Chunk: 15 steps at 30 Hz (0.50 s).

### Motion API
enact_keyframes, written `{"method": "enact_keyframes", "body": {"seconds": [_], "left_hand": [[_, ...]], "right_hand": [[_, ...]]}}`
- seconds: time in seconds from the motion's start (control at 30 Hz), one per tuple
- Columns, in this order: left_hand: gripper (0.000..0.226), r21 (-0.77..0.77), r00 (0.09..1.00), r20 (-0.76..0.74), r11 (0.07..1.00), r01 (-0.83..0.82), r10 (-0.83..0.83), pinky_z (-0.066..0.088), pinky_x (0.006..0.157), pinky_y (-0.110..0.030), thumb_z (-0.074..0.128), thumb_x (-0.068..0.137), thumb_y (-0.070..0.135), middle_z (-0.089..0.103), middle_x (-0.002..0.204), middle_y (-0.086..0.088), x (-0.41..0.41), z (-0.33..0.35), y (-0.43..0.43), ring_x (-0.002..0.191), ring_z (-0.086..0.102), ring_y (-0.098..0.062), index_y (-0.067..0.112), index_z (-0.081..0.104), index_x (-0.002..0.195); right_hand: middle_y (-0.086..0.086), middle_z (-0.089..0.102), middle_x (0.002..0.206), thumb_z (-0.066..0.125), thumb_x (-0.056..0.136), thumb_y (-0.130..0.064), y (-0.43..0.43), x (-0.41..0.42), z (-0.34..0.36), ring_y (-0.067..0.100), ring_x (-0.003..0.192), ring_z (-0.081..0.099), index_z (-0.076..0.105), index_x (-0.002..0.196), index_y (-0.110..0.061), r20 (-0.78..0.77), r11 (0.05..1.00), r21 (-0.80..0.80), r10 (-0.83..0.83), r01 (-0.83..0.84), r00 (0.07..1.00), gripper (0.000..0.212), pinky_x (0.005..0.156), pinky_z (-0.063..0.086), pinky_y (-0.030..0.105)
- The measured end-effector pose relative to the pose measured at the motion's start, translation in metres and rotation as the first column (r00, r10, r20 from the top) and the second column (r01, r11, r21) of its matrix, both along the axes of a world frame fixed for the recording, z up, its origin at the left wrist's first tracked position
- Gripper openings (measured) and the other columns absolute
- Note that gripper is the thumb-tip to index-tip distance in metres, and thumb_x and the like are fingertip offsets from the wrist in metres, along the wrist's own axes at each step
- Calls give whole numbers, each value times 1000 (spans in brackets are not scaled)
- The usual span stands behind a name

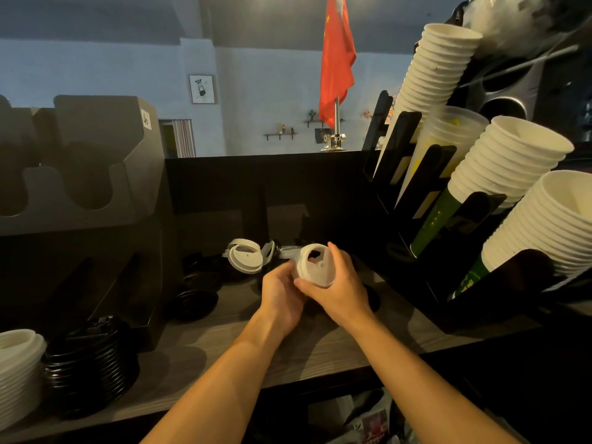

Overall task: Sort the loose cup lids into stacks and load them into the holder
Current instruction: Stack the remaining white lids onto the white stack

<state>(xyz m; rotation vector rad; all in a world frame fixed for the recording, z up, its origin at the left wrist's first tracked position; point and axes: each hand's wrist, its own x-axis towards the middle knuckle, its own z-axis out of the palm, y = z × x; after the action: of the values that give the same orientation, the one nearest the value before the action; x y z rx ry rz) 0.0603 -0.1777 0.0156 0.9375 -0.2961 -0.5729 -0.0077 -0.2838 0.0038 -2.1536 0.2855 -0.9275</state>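
- The right grip (336,290) clasps a short stack of white plastic lids (315,265) above the wooden tabletop (224,357).
- The left grip (282,293) meets this stack; it is blurred, so its hold cannot be told.

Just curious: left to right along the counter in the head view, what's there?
Stack of white plastic lids → stack of black plastic lids → loose black lids → loose white lid → white lids in the right hand → white paper cup stacks.

The black plastic lids (86,363) are shining, and the white plastic lids (317,270) are looking matt. The wood counter (198,347) is showing grain.
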Motion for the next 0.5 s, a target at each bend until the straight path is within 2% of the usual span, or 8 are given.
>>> {"method": "enact_keyframes", "body": {"seconds": [0.1, 0.23, 0.37, 0.5], "left_hand": [[40, 24, 999, 40, 1000, -1, 0, 52, 88, -36, 43, 105, 30, 74, 112, -15, -2, 2, 1, 100, 70, -26, 4, 70, 118], [39, 0, 1000, -10, 1000, 23, -23, 52, 96, -40, 43, 106, 28, 71, 123, -19, -3, 1, 2, 117, 64, -33, 4, 64, 127], [40, -28, 998, -36, 998, 54, -55, 52, 93, -42, 42, 104, 24, 68, 128, -19, -3, 0, 0, 122, 61, -35, 5, 59, 135], [40, 5, 997, 5, 998, 70, -70, 51, 91, -40, 40, 104, 23, 69, 127, -17, -2, -3, -3, 120, 62, -32, 7, 59, 135]], "right_hand": [[-6, 40, 148, 81, 76, -47, -1, -1, 0, 13, 130, 44, 30, 150, -25, 37, 998, -48, -38, 40, 999, 92, 93, 44, 25], [-9, 50, 129, 85, 67, -54, 2, -5, 3, 3, 109, 46, 38, 139, -25, 77, 999, 18, -48, 47, 996, 90, 81, 42, 18], [-10, 51, 116, 81, 61, -69, 3, -5, 5, 8, 102, 54, 39, 124, -27, 113, 988, 129, -95, 80, 989, 86, 72, 47, 18], [-10, 50, 114, 83, 62, -65, 2, -5, 6, 8, 100, 55, 34, 115, -30, 131, 984, 166, -86, 63, 988, 80, 66, 45, 15]]}}
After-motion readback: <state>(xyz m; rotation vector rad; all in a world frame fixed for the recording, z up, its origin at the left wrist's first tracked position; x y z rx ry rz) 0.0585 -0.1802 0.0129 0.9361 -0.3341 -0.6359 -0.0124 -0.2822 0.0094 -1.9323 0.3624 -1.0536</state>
